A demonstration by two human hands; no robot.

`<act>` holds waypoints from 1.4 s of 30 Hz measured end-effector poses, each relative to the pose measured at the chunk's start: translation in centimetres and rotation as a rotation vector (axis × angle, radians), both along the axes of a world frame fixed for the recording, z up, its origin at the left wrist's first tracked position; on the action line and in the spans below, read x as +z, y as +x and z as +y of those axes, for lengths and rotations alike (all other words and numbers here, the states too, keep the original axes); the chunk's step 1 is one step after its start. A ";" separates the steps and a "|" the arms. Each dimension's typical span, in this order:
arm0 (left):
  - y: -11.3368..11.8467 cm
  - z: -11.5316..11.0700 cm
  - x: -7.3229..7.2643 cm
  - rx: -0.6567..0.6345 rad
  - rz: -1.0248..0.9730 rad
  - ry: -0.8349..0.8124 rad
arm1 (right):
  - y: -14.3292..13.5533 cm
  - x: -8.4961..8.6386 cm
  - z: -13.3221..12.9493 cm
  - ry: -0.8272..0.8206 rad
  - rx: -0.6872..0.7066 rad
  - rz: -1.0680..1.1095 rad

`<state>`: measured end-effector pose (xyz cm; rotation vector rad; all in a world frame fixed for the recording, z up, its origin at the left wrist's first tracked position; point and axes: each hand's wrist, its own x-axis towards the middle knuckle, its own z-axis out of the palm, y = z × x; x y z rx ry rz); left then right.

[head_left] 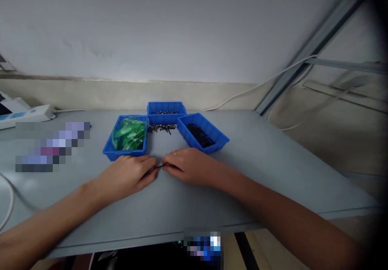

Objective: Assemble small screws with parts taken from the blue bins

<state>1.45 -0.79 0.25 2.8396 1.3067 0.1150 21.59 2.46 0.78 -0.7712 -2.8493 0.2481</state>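
Dark piece [160,166] is held near three blue bins [217,142].

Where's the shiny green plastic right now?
In the head view, the green plastic is inside the left-hand blue bin, just beyond the left hand.

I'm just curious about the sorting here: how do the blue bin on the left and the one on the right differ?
The left bin holds green plastic packets; the right bin holds small black pieces.
The left bin sits nearly straight, the right one angled.
Both are blue and open-topped.
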 end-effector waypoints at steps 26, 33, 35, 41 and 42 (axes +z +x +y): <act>0.0 0.1 0.3 -0.081 -0.008 0.030 | 0.1 0.2 -0.2 -0.031 -0.069 -0.021; 0.1 -0.1 0.4 -0.057 0.035 0.104 | 0.0 0.1 -0.3 0.006 -0.087 -0.020; 0.0 -0.1 0.4 -0.046 0.039 0.107 | 0.0 0.1 -0.3 0.004 -0.090 -0.016; 0.0 0.0 0.3 -0.057 0.006 0.090 | 0.0 0.4 -0.3 0.008 -0.066 0.000; 0.0 0.0 0.3 -0.070 -0.010 0.072 | 0.0 0.4 -0.3 0.004 -0.053 0.016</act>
